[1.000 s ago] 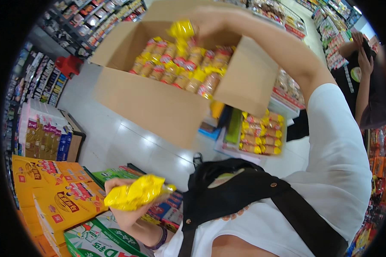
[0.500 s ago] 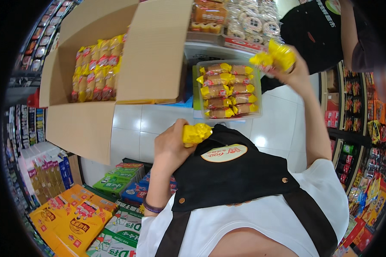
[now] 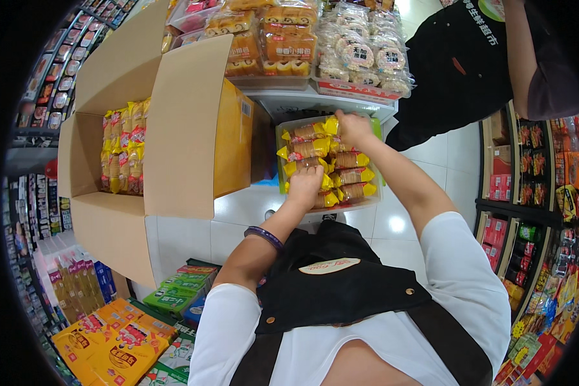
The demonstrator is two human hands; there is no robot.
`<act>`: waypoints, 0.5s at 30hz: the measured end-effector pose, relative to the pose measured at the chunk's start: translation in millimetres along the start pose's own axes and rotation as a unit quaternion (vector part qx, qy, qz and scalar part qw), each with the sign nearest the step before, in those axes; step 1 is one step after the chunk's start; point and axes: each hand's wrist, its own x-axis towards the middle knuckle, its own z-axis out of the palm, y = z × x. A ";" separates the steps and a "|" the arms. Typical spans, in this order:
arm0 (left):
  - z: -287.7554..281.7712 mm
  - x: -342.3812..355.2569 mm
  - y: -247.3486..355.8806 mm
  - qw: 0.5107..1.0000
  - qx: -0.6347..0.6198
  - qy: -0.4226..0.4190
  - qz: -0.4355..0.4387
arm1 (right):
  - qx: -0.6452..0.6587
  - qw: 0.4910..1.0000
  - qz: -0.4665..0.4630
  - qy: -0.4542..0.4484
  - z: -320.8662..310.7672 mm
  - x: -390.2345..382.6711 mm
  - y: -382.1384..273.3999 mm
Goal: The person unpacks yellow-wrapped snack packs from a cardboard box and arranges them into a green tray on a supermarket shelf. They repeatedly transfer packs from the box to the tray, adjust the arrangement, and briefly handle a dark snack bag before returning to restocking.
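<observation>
Chinese characters stand dark on round-labelled white packs (image 3: 360, 55) just beyond the clear tray (image 3: 354, 206), white on orange bread packs (image 3: 289, 46) beyond and left of it, white down a co-worker's black apron (image 3: 457, 71) to its right, and dark on yellow-orange cartons (image 3: 112, 344) nearer and left.

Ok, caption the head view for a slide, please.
Left hand and right hand at a tub of yellow-ended packs, an open carton to its left.
</observation>
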 end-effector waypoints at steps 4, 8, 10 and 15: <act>13.2 -2.1 -19.7 0.998 -0.022 0.045 0.023 | 0.016 0.999 -0.038 -0.024 -3.4 12.2 -2.4; 6.6 -0.1 -19.5 0.998 -0.029 0.045 0.026 | 0.095 0.989 -0.092 0.059 -17.2 11.9 27.6; 1.5 -3.7 -19.6 0.999 -0.035 0.033 0.007 | 0.134 0.986 -0.048 0.091 -52.1 -8.1 20.1; -22.4 -9.3 -27.7 0.996 -0.082 0.020 0.014 | 0.186 0.979 -0.078 -0.019 -55.7 -57.3 35.0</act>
